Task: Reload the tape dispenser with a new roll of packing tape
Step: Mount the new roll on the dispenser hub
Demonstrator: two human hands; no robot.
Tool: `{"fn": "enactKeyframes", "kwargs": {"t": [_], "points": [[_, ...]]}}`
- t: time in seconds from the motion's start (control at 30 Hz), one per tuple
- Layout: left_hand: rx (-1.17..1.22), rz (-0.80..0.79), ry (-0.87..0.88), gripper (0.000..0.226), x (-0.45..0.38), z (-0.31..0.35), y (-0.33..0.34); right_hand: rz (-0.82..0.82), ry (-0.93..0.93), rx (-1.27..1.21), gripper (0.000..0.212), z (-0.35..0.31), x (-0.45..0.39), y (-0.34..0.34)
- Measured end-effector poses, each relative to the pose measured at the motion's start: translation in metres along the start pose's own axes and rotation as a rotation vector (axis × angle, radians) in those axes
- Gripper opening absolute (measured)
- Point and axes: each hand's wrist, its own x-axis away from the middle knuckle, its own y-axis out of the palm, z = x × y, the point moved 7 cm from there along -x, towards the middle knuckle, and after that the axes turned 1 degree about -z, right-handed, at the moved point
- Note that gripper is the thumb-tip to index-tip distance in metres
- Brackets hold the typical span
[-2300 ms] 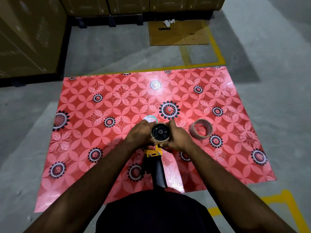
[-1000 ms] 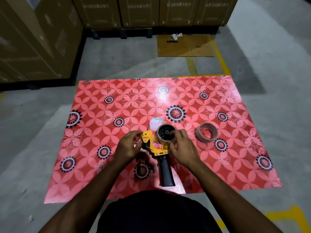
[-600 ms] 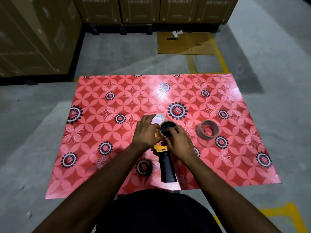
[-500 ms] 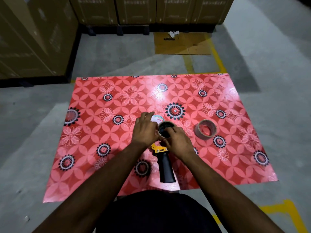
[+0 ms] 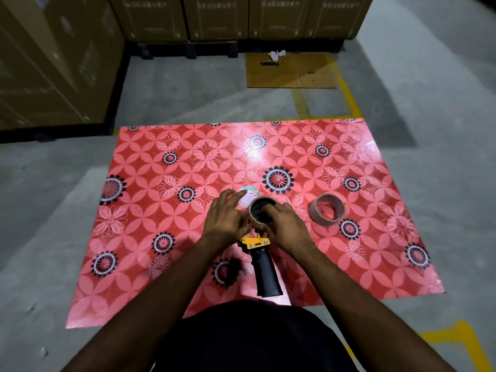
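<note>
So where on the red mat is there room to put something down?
The mat is bare on its whole left side and along the far edge. It is crowded in the middle, where both hands work on the tape dispenser, with the loose roll just to the right.

Grey concrete floor (image 5: 188, 92) here, with yellow painted lines (image 5: 349, 98) running across it. Spread flat on it, a glossy red mat (image 5: 161, 210) printed with floral rosettes, catching glare near its far edge. On the mat, off to the right, 1 brown tape roll (image 5: 327, 209) lying on its side face. Beyond the mat, a flattened piece of cardboard (image 5: 291, 73) on the concrete, a white scrap (image 5: 277, 54) on top. Stacked cartons (image 5: 220, 17) line the far edge.
</note>
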Motion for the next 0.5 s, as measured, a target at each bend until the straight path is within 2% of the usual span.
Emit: {"fn": "enactKeyframes", "kwargs": {"t": [0.13, 0.3, 0.5], "points": [[0.097, -0.028, 0.040, 0.026, 0.0034, -0.0039, 0.0006, 0.005, -0.031, -0.006, 0.042, 0.0017, -0.0003, -0.0003], [0.096, -0.097, -0.062, 0.031, 0.0028, -0.0077, 0.0008, 0.000, -0.056, 0.004, 0.042, 0.0015, -0.0019, -0.0010], [-0.005, -0.115, -0.026, 0.016, 0.0019, 0.0003, 0.0025, -0.015, -0.069, 0.048, 0.039, -0.0037, -0.0004, -0.0040]]}}
